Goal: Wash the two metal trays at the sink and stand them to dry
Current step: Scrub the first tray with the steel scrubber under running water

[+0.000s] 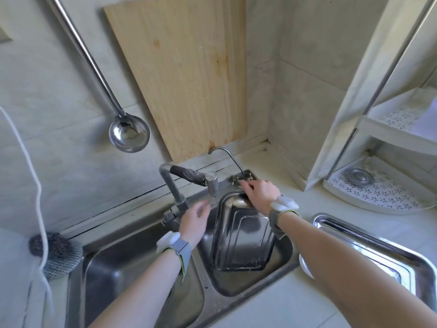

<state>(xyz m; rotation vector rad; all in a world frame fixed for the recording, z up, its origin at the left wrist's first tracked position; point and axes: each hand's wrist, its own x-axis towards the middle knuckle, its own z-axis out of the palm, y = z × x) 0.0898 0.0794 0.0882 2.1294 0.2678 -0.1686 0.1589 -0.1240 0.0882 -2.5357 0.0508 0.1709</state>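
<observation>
One tray (243, 242) leans in the sink (123, 275); the other tray (378, 252) lies just right of it. Your left hand (194, 221) hangs loose over the sink. Your right hand (259, 194) is at the small tap (227, 157) behind it, and you cannot tell if it grips.

Grey tiled wall (59, 91) faces me; a wooden board (184, 74) leans there, a white corner shelf (387, 136) stands on my pale tabletop (272, 313).

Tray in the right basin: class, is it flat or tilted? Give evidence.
Tilted. The tray has its far end up at the basin back rim by the right hand, its near end on the basin floor.
</observation>
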